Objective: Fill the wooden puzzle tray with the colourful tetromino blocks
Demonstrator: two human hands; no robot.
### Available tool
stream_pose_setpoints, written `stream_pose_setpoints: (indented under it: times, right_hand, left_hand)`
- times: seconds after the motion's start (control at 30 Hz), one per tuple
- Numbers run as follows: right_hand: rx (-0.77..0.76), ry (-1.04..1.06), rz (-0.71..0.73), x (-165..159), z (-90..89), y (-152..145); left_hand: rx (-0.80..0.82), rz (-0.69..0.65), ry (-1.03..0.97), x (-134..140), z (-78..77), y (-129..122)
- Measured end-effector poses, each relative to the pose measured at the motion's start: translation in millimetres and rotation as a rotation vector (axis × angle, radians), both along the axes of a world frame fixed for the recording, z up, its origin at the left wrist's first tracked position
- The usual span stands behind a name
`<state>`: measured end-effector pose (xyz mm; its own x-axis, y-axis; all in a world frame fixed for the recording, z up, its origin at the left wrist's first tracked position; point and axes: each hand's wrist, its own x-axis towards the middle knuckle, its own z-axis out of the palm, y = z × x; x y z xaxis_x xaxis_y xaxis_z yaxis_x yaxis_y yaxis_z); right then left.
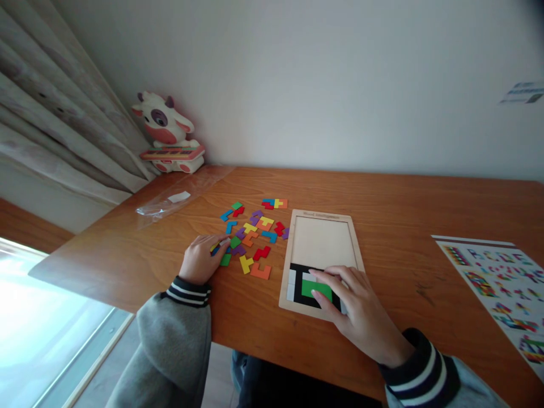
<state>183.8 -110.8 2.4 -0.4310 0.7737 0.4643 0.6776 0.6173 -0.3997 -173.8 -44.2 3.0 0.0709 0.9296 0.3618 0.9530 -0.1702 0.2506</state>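
Observation:
My left hand (202,258) rests at the left edge of a spread of coloured puzzle pieces (261,253), its fingers bent around a few pieces. Bits of blue, yellow and white show by the fingertips, partly hidden. Over the lower part of a wooden puzzle board (287,266) is my right hand (355,297), thumb and fingers apart. Beneath its fingertips lies a green piece (312,289), with black pieces (296,293) around it and a white piece (291,284) at the lower left. The board's upper part shows bare wood.
A printed pattern sheet (501,277) lies on the right of the wooden table (395,209). At the back left stand a cow-shaped toy keyboard (172,136) and a clear plastic bag (187,192). A curtain (55,102) hangs on the left; a wall bounds the back.

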Motion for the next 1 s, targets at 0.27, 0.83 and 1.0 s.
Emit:
stream_pose_setpoints:
  times: [0.27, 0.83, 1.0]
  right_hand:
    - [0.08, 0.146, -0.074, 5, 4.4, -2]
    - [-0.108, 0.398, -0.165, 20, 8.3, 31]
    - [-0.307, 0.473, -0.004, 6, 18.2, 42]
  left_hand:
    - [-0.143, 0.048, -0.151, -1, 2.3, 0]
    - [-0.283, -0.225, -0.543, 39, 29.9, 31]
    - [-0.327, -0.696, -0.727, 130, 34.8, 27]
